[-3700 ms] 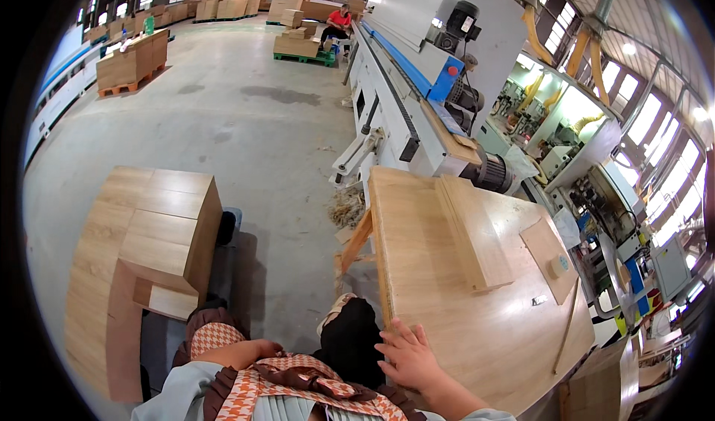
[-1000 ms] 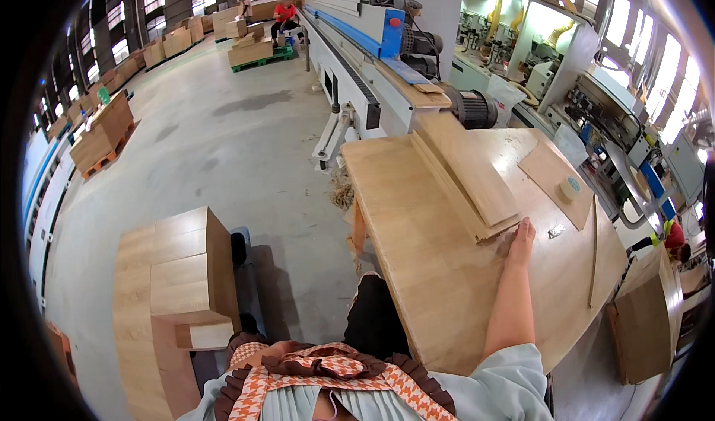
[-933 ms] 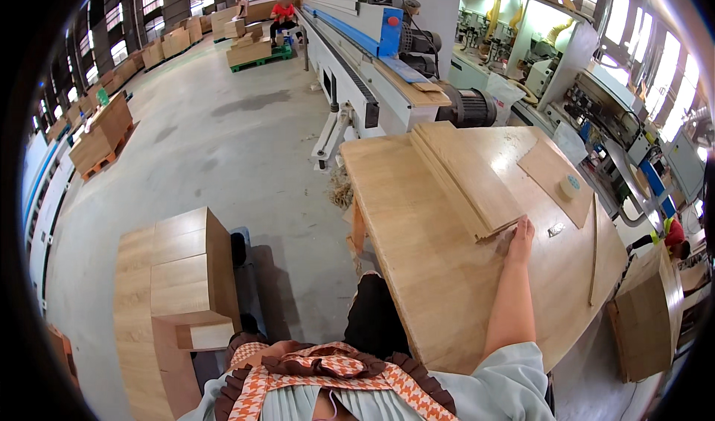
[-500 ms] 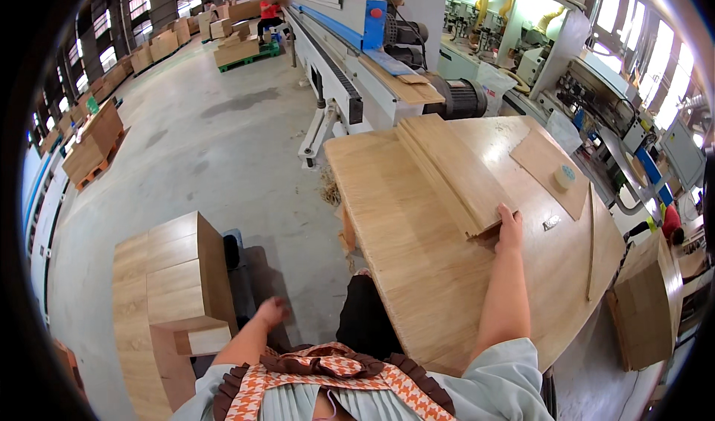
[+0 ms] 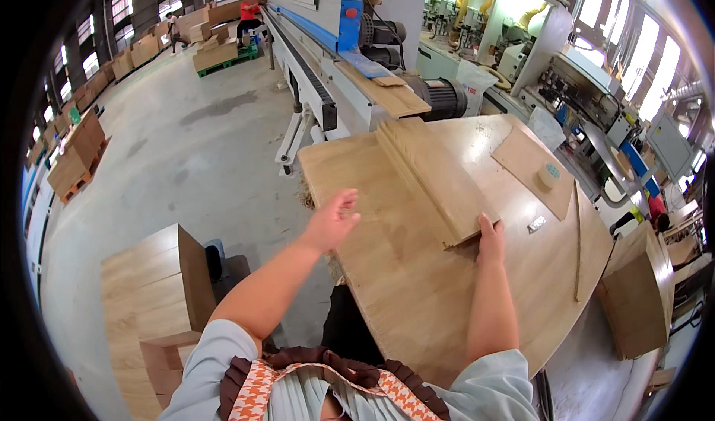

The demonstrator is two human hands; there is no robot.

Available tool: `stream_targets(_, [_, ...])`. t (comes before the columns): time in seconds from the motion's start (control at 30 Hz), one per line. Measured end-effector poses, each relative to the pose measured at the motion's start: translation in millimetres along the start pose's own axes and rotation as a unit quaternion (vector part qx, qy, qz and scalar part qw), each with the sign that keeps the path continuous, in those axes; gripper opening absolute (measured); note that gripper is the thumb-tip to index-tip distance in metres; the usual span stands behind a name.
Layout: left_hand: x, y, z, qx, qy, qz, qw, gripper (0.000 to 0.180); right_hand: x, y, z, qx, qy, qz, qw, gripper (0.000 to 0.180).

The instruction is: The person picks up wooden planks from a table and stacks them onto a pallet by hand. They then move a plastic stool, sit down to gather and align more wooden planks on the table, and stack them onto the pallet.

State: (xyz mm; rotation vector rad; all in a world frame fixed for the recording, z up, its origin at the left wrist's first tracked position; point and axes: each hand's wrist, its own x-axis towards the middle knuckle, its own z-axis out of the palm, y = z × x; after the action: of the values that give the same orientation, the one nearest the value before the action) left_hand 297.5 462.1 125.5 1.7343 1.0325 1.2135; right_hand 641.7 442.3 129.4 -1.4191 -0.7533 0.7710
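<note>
A small stack of long wood-grain boards (image 5: pixel 439 179) lies slantwise on a wooden worktable (image 5: pixel 387 302). My right hand (image 5: pixel 490 241) grips the near right corner of the stack, thumb on top and the other fingers hidden underneath. Over the table's left edge, my left hand (image 5: pixel 334 221) is in the air with its fingers apart and loosely bent, holding nothing. A gap separates it from the boards.
Right of the boards lie a thin panel (image 5: pixel 521 160) bearing a tape roll (image 5: pixel 549 175), and a narrow strip (image 5: pixel 577 242). A long machine (image 5: pixel 350 108) stands beyond the table. Stacked panels (image 5: pixel 141 272) are at lower left. Other people are far off.
My left hand has risen from beside the lower-left panel stack, going forward and right to the table's edge. My right hand keeps its hold on the boards. The whole view has shifted slightly.
</note>
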Motion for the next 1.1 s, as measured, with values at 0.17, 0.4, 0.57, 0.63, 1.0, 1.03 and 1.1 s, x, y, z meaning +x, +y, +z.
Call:
stream_targets(0.17, [33.7,-0.6,51.8,-0.120,-0.015,-0.107,0.987,0.052,-9.6,-4.2,10.9,0.023,-0.011,-0.029,0.999,0.044])
stream_targets(0.4, [37.8,25.0,142.8,-0.460,-0.099,-0.260,0.843,0.054,-14.7,-12.0,17.5,0.021,-0.031,-0.019,0.999,0.045])
stream_targets(0.57, [30.7,57.3,159.7,-0.438,-0.061,-0.281,0.852,0.055,-10.0,-10.2,10.1,0.044,-0.031,0.006,0.999,0.046])
stream_targets(0.63, [29.0,50.2,164.1,-0.451,-0.061,-0.263,0.851,0.061,-6.6,-6.2,9.1,0.054,-0.043,-0.005,0.998,0.046])
stream_targets(1.0, [13.7,61.1,166.0,-0.455,-0.054,-0.240,0.856,0.073,-5.7,-0.1,5.3,0.052,-0.061,-0.031,0.996,0.049])
stream_targets(1.03, [12.5,62.7,163.9,-0.455,-0.068,-0.241,0.854,0.079,-8.4,-2.7,6.9,0.052,-0.062,-0.032,0.996,0.049])
stream_targets(1.1, [7.0,62.5,164.7,-0.472,-0.057,-0.231,0.849,0.072,-16.5,-7.9,7.3,0.064,-0.055,0.005,0.996,0.047])
